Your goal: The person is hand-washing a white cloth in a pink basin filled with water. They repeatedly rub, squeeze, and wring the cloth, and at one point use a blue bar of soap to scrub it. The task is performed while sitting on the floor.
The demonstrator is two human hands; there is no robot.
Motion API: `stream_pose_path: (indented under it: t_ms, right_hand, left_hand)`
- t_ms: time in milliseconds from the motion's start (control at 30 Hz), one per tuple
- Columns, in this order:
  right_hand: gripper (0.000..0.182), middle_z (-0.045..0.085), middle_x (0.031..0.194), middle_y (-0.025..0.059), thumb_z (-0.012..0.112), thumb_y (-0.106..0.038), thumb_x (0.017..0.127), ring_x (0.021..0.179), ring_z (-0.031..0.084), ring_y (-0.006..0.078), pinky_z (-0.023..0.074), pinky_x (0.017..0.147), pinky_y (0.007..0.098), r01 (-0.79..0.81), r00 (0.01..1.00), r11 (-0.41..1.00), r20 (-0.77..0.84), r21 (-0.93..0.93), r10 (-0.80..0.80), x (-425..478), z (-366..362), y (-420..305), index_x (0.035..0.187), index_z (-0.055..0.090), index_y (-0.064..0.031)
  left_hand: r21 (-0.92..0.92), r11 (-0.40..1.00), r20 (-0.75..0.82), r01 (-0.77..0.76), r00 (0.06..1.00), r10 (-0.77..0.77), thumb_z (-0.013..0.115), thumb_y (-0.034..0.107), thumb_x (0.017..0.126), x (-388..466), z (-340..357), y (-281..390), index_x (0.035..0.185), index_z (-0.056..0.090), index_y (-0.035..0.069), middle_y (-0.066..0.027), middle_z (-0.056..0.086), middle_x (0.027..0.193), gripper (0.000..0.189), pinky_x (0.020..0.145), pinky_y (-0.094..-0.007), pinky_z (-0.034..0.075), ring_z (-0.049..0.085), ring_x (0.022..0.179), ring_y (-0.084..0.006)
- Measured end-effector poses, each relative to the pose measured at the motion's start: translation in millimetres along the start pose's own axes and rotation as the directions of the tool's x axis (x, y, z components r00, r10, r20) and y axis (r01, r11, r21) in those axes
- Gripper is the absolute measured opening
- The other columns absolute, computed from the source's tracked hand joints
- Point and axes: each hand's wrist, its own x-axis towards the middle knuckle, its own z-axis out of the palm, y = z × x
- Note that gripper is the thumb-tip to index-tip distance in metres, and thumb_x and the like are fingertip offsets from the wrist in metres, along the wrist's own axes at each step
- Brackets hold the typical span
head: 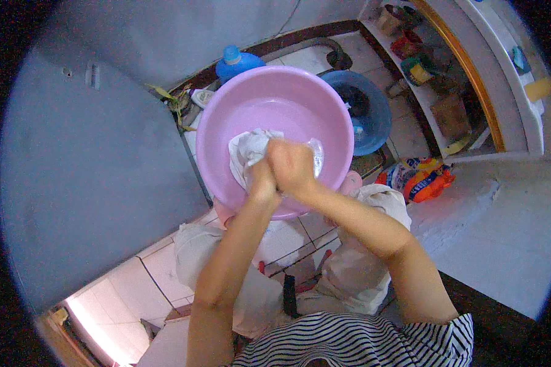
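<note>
A large pink plastic basin (275, 82) stands on the floor before me, between my lower legs. Both hands are together over its near half. My left hand (262, 176) grips a wet-looking white cloth (250, 149), which bunches up to the left of the hands. Pressed against it, my right hand (291, 163) is closed like a fist, apparently on the same cloth; its fingers are hidden from above. To the right of that hand, a pale shiny patch (318, 156), perhaps suds or more cloth, shows inside the basin.
Behind the basin stands a blue plastic jug (238, 64). A blue basin (372, 112) with dark contents sits at right, near an orange printed plastic bag (422, 181). Grey walls (96, 160) close in on the left. Shelves (431, 91) hold pots at upper right.
</note>
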Motion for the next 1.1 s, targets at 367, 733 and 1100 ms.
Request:
stream_pose_path:
  t_ms: [367,733,1100]
  right_hand:
    - [0.024,0.055,0.062,0.0201,0.043,-0.026,0.079,0.051,0.053,0.0368,0.0372,0.042,0.0473,-0.029,0.999,0.992,0.025,0.120,0.026,9,-9,5,0.067,0.053,-0.0077]
    - [0.021,0.053,0.055,0.0168,0.047,-0.023,0.076,0.050,0.054,0.0352,0.0390,0.043,0.0467,0.024,1.000,0.998,0.018,-0.054,-0.023,7,-7,10,0.065,0.051,-0.0058]
    - [0.022,0.055,0.059,0.0178,0.047,-0.026,0.075,0.050,0.054,0.0360,0.0402,0.045,0.0489,-0.064,0.997,0.997,0.053,0.050,0.061,10,-23,2,0.066,0.052,-0.0065]
  left_hand:
    - [-0.147,0.989,0.071,-0.031,0.997,0.042,0.039,0.022,0.088,9,3,-12,0.090,0.051,0.013,0.0023,0.051,0.074,0.015,0.058,-0.0320,0.045,0.052,0.064,-0.0134]
    - [-0.135,0.991,-0.040,0.017,0.999,-0.023,0.048,0.025,0.085,6,6,-8,0.089,0.053,0.011,0.0010,0.054,0.074,0.015,0.043,-0.0285,0.042,0.052,0.059,-0.0111]
    - [-0.120,0.990,-0.050,0.071,0.996,-0.078,0.046,0.020,0.086,-7,19,-3,0.102,0.054,0.015,0.0010,0.057,0.081,0.019,0.046,-0.0233,0.042,0.056,0.071,-0.0078]
